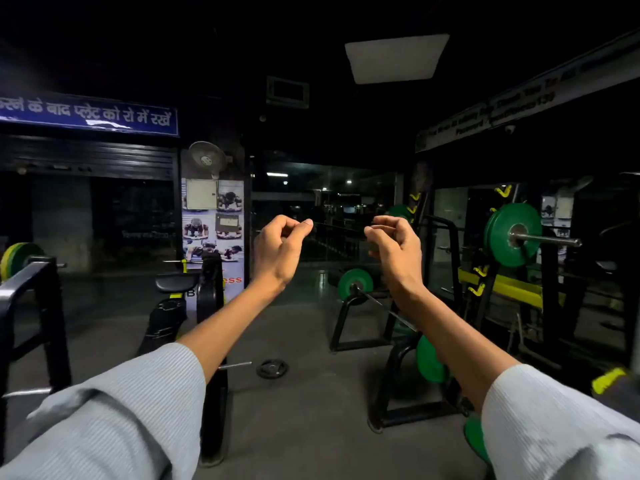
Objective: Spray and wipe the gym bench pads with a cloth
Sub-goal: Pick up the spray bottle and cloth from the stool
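Observation:
Both arms are stretched out in front of me at chest height in a dim gym. My left hand [278,245] has its fingers curled in, thumb against the forefinger, and holds nothing. My right hand [393,245] is curled the same way, also with nothing in it. No cloth and no spray bottle are in view. A black padded seat [176,282] of a machine stands below and to the left of my left hand, well beyond reach of the fingers.
A black rack frame [31,306] stands at the near left. A barbell with green plates [512,235] rests on a yellow and black rack at right, another bar stand [356,306] in the middle. A small black plate [272,368] lies on the grey floor.

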Available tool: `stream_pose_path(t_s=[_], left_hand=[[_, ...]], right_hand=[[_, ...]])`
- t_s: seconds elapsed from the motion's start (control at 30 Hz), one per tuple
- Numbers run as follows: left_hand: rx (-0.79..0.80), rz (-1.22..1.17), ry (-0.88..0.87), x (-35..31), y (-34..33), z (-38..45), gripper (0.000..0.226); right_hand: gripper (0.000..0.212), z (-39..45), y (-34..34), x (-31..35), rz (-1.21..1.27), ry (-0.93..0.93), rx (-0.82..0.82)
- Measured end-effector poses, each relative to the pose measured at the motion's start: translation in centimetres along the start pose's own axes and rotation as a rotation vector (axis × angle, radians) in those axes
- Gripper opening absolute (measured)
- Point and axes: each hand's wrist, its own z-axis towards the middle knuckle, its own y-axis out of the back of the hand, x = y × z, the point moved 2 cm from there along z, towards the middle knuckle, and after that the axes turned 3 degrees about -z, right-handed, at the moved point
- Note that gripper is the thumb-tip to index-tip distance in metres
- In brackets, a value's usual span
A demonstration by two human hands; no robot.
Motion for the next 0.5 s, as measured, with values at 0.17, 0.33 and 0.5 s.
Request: stream_pose_path(t_s=[0.17, 0.33, 0.5], left_hand=[[0.061, -0.075, 0.030, 0.9, -2.3, -1.0, 0.046], [0.144, -0.166, 0.070, 1.3, -6.4, -2.6, 0.048], [0.252, -0.293, 0.145, 1.7, -12.6, -6.1, 0.050]], right_hand=[[0.036, -1.0, 2.1, -1.1, -0.023, -0.040, -0.036], [0.030, -1.8, 5.8, -1.8, -0.059, -0.061, -0.096], [0.020, -3.7, 11.3, -3.0, -0.120, -0.087, -0.158]])
